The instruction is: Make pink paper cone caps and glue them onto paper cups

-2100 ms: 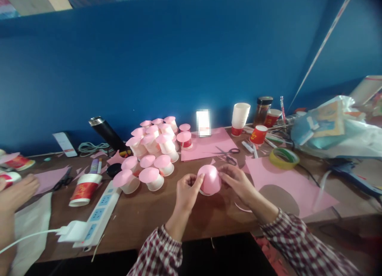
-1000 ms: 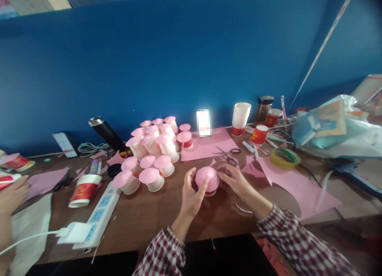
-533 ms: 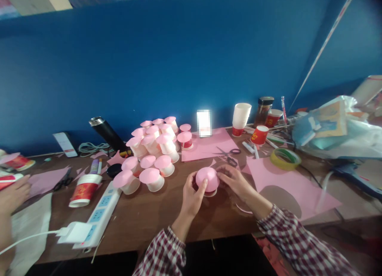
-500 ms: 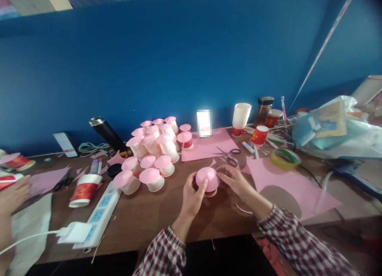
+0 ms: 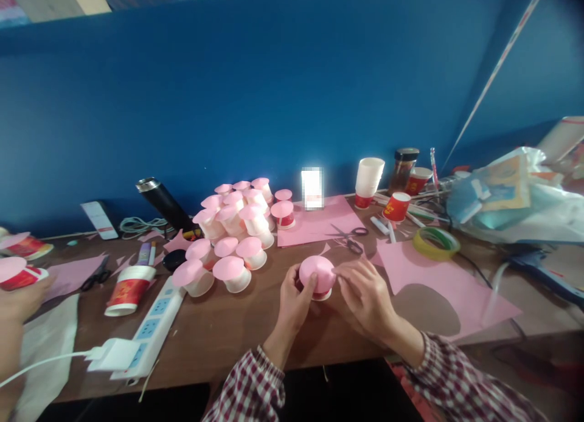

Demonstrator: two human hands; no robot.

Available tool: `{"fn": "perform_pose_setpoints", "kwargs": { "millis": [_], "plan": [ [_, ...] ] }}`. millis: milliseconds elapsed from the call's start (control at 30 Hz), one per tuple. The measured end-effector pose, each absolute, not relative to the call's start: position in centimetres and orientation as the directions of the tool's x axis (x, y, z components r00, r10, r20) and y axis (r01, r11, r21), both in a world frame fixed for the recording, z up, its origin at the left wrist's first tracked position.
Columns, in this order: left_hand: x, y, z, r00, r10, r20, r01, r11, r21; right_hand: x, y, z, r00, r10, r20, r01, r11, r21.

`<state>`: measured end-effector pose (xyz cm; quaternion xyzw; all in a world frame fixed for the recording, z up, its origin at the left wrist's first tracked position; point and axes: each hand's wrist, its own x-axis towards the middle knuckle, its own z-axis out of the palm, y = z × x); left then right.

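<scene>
Both your hands on the pink-topped cup (image 5: 316, 276), right out in front of the scissors (image 5: 350, 239).

Your left hand (image 5: 293, 300) grips the cup from its near left side, thumb pressed up on the pink paper cap; your right hand (image 5: 367, 292) touches the cap's right edge with its fingertips, fingers loosely spread, grasping nothing else; the cup stands upside down on the wooden table (image 5: 219, 331), just nearer you than the scissors; left of the scissors, the cluster of finished pink-capped cups (image 5: 232, 233); right of them, the yellow tape roll (image 5: 435, 241); far left, another person's hand (image 5: 20, 297) holds a red cup (image 5: 18, 275).
</scene>
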<state>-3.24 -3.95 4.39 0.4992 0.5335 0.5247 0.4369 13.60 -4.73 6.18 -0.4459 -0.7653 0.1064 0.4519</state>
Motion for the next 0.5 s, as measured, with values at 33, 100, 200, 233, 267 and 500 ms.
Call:
{"fn": "perform_pose_setpoints", "kwargs": {
  "millis": [33,100,200,233,267,500],
  "plan": [
    [-3.22,-3.96,4.49,-0.123,0.99,0.063,0.083,-0.053,0.995,13.64,-4.99,6.24,-0.257,0.743,0.618,0.606,0.622,-0.496],
    [-3.19,-3.99,4.69,-0.131,0.989,0.075,0.105,-0.061,0.993,13.68,-5.19,6.27,-0.359,0.695,0.623,0.625,0.675,-0.393],
    [-3.17,-4.05,4.9,-0.138,0.988,0.073,0.106,-0.058,0.993,13.7,-5.0,6.16,-0.432,0.654,0.621,0.641,0.707,-0.299],
    [-3.18,-4.06,4.92,-0.141,0.988,0.07,0.101,-0.056,0.993,13.69,-4.91,6.15,-0.441,0.647,0.622,0.647,0.709,-0.28],
    [-3.18,-4.06,4.92,-0.143,0.987,0.068,0.097,-0.054,0.994,13.68,-4.83,6.17,-0.445,0.642,0.624,0.653,0.71,-0.265],
    [-3.23,-3.94,4.5,-0.133,0.987,0.091,0.116,-0.075,0.99,13.37,-5.12,6.83,-0.472,0.646,0.6,0.678,0.701,-0.221]
  ]
}}
